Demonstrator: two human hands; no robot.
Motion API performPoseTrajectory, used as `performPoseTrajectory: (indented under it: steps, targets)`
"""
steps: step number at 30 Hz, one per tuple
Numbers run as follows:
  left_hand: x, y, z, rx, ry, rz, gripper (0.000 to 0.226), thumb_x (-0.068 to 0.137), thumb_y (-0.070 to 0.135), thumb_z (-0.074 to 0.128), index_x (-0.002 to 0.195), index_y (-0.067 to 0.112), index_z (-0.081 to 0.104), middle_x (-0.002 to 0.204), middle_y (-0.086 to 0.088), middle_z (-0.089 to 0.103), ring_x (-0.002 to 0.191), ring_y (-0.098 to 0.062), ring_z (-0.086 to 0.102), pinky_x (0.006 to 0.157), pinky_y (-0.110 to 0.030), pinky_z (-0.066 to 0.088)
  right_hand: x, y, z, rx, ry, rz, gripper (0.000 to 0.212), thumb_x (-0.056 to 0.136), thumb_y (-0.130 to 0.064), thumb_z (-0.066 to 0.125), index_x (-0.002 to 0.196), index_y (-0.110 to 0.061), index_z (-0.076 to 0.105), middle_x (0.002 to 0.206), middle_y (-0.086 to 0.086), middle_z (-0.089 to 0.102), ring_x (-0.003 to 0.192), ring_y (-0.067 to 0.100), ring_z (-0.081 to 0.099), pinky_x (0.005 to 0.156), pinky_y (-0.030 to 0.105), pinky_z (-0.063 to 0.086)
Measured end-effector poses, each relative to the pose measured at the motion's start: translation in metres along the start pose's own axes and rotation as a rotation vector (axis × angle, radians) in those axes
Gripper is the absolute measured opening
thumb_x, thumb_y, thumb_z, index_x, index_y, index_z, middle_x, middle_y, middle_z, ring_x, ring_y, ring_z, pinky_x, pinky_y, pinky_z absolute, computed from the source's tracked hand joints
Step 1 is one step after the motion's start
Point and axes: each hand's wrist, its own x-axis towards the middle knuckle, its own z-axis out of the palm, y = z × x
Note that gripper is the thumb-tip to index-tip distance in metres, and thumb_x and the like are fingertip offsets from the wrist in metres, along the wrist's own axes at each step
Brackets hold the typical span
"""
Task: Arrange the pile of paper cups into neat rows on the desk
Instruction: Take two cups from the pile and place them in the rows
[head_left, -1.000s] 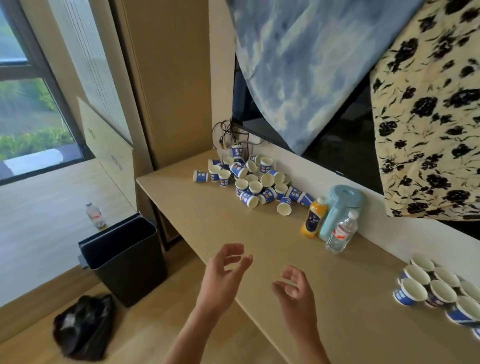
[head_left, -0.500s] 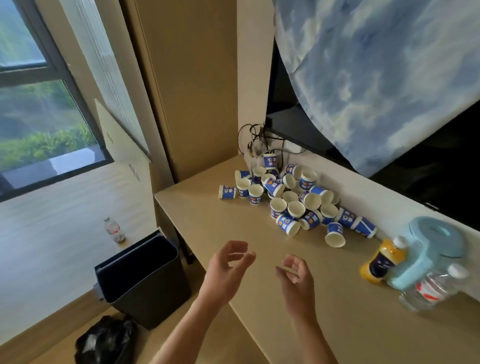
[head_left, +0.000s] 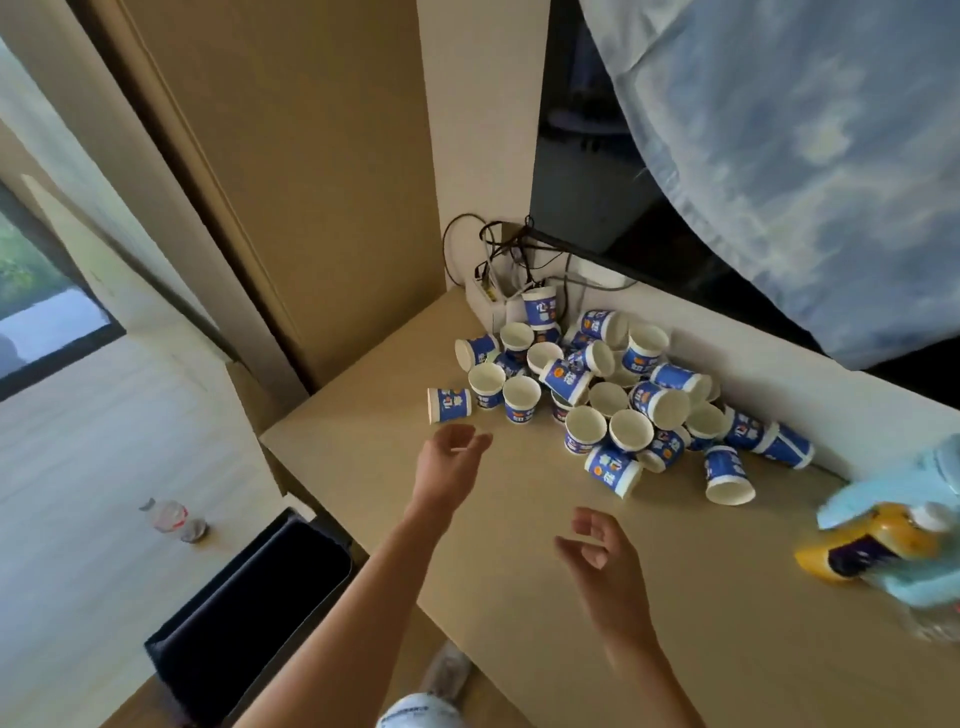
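Observation:
A pile of blue and white paper cups (head_left: 608, 400) lies jumbled in the far left corner of the tan desk (head_left: 519, 545), some upright, some on their sides. One cup (head_left: 449, 405) lies on its side at the pile's left edge. My left hand (head_left: 449, 465) hovers just below that cup, fingers loosely curled, holding nothing. My right hand (head_left: 602, 561) hangs over the bare desk nearer me, fingers relaxed and empty, well short of the pile.
A tangle of cables and a white power strip (head_left: 493, 280) sits behind the pile. A pale blue kettle (head_left: 909, 519) and a yellow bottle (head_left: 857, 556) stand at the right, blurred. A black bin (head_left: 249, 613) stands on the floor left of the desk, a bottle (head_left: 171, 519) beyond it.
The view has moved in toward the cup pile. My left hand has reached forward up to the leftmost cup; my right hand stays lower over the desk.

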Motion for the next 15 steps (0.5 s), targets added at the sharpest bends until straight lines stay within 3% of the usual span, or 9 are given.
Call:
performPoseTrajectory:
  steps: [3, 7, 12, 15]
  targets:
    - [0.061, -0.010, -0.004, 0.059, 0.032, -0.054, 0.032, 0.090, 0.036, 0.073, 0.110, 0.013, 0.067, 0.103, -0.004, 0.071, 0.086, -0.019, 0.064, 0.073, -0.029, 0.050, 0.015, -0.007, 0.018, -0.018, 0.060, 0.042, 0.034, 0.087, -0.003, 0.075, 0.117, -0.011, 0.062, 0.116, 0.001, 0.065, 0.088, -0.002, 0.069, 0.072, 0.011, 0.050]
    - [0.131, -0.032, -0.014, 0.236, 0.098, -0.078, 0.039, 0.090, 0.031, 0.070, 0.119, 0.006, 0.063, 0.115, -0.014, 0.068, 0.108, -0.034, 0.063, 0.091, -0.039, 0.051, 0.035, -0.014, 0.046, -0.021, 0.105, 0.081, 0.035, 0.087, -0.002, 0.074, 0.118, -0.010, 0.061, 0.116, 0.003, 0.066, 0.085, -0.006, 0.067, 0.072, 0.009, 0.050]
    - [0.184, -0.056, -0.015, 0.422, 0.092, -0.075, 0.048, 0.092, 0.034, 0.067, 0.127, 0.004, 0.057, 0.127, -0.017, 0.057, 0.124, -0.036, 0.047, 0.106, -0.041, 0.038, 0.047, -0.018, 0.083, -0.041, 0.134, 0.128, 0.034, 0.087, -0.001, 0.074, 0.118, -0.010, 0.061, 0.114, 0.004, 0.066, 0.084, -0.007, 0.068, 0.072, 0.010, 0.050]
    - [0.202, -0.068, -0.008, 0.519, 0.041, -0.093, 0.050, 0.093, 0.041, 0.064, 0.129, 0.006, 0.057, 0.129, -0.017, 0.056, 0.125, -0.035, 0.045, 0.104, -0.042, 0.038, 0.050, -0.020, 0.095, -0.035, 0.155, 0.156, 0.034, 0.088, -0.004, 0.074, 0.117, -0.013, 0.061, 0.115, 0.000, 0.066, 0.087, -0.003, 0.069, 0.073, 0.010, 0.050]
